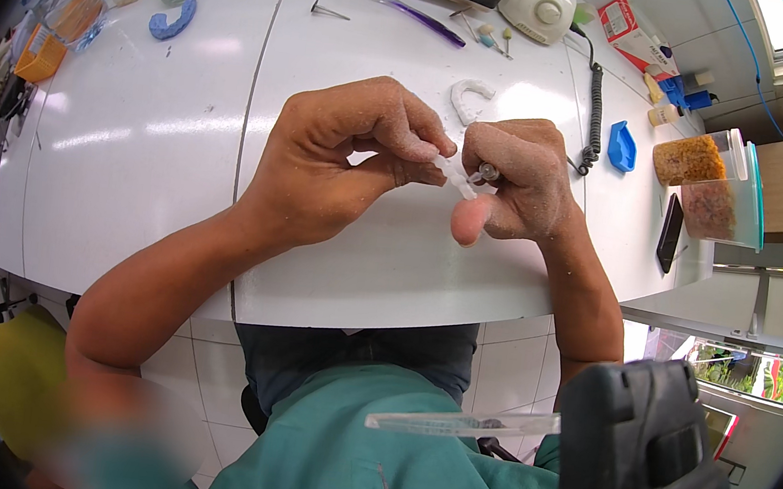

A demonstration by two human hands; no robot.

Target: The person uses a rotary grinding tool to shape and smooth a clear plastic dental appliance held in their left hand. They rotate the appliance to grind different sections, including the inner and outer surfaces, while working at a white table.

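Note:
My left hand (343,158) pinches one end of a small whitish, translucent dental piece (454,177) with a bumpy, tooth-like outline. My right hand (524,177) is closed around a slim rotary handpiece, and its round metal end (488,172) shows between the fingers, right against the piece. The right thumb reaches out under the piece's other end. Pale dust coats the fingers of both hands. Just beyond the hands, a white horseshoe-shaped dental cast (464,109) lies on the white table (151,172).
At the back stand a white control box (538,7) and a coiled black cord (595,113). A purple-handled tool (420,16), small burs (491,39) and a blue arch (173,21) lie far off. To the right are a blue tray (622,147), tubs (711,197) and a phone (669,234).

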